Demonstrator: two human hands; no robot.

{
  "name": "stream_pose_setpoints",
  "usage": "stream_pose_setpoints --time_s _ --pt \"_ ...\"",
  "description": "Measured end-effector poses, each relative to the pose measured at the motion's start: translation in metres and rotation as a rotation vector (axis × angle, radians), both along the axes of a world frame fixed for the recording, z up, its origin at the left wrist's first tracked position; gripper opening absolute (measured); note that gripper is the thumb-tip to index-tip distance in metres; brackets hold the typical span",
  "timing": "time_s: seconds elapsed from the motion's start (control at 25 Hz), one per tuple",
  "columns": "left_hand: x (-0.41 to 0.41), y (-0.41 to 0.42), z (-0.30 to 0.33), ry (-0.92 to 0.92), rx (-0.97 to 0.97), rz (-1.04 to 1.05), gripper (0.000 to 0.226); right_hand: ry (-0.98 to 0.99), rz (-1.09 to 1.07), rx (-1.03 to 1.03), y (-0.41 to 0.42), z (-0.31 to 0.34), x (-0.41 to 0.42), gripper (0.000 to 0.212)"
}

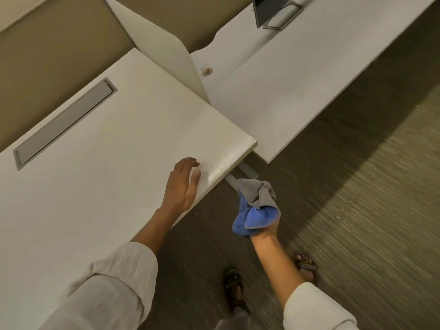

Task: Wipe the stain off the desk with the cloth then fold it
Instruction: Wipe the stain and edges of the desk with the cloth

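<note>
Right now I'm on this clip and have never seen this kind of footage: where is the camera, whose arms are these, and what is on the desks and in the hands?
There is no machine here. One wide-angle camera sits on a person's head and looks down, so the two arms reaching in from below are that person's own, and their sandalled feet show on the carpet.

The left hand rests open on the near corner of the closer white desk, holding nothing. The right hand is off the desk's edge, above the floor, gripping a bunched blue and grey cloth.

A brownish stain shows on the farther desk, just beyond the white divider panel. The cloth is not touching it. A grey cable hatch is set into the closer desk.
</note>
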State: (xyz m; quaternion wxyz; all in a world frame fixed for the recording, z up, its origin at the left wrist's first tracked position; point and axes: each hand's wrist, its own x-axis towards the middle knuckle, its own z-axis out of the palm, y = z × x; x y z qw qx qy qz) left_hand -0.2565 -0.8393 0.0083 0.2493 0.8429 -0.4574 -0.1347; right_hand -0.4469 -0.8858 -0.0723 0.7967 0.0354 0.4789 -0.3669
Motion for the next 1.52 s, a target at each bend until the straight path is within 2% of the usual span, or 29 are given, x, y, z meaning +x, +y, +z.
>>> stream_pose_setpoints --time_s 0.04,0.08,0.16,0.2,0.32,0.44,0.52,0.68,0.76,1.2,1.32,1.52 --pt "0.007 0.0 -0.004 -0.017 0.009 -0.083 0.058 0.043 -0.109 -0.046 0.016 -0.001 0.01 0.04" --pt "0.016 -0.002 -0.011 -0.038 0.007 -0.193 0.06 -0.036 -0.123 -0.032 0.022 -0.003 0.02 0.04" --pt "0.035 -0.005 -0.021 -0.054 0.008 -0.309 0.06 -0.019 -0.082 0.043 0.045 -0.004 0.044 0.04" --pt "0.039 -0.007 -0.024 -0.068 0.011 -0.35 0.059 -0.08 -0.158 0.07 0.059 -0.006 0.057 0.043" --pt "0.043 -0.009 -0.033 -0.059 -0.04 -0.414 0.057 -0.066 -0.273 0.064 0.089 0.001 0.087 0.052" --pt "0.048 -0.019 -0.032 -0.036 -0.096 -0.405 0.052 0.03 -0.246 -0.084 0.102 0.012 0.124 0.045" --pt "0.051 -0.024 -0.033 0.016 -0.131 -0.353 0.05 0.182 -0.241 -0.234 0.103 0.019 0.147 0.041" --pt "0.053 -0.033 -0.031 0.118 -0.207 -0.25 0.048 0.766 -0.317 -0.499 0.099 0.024 0.18 0.046" --pt "0.053 -0.041 -0.03 0.14 -0.22 -0.239 0.049 0.878 -0.365 -0.559 0.088 0.019 0.188 0.046" --pt "0.047 -0.074 -0.029 0.206 -0.253 -0.283 0.05 0.867 -0.439 -0.636 -0.085 0.014 0.139 0.043" --pt "0.046 -0.073 -0.027 0.21 -0.255 -0.307 0.049 0.847 -0.429 -0.648 -0.072 0.015 0.141 0.043" --pt "0.041 -0.065 -0.029 0.217 -0.201 -0.381 0.053 0.964 -0.326 -0.683 0.039 0.008 0.174 0.052"
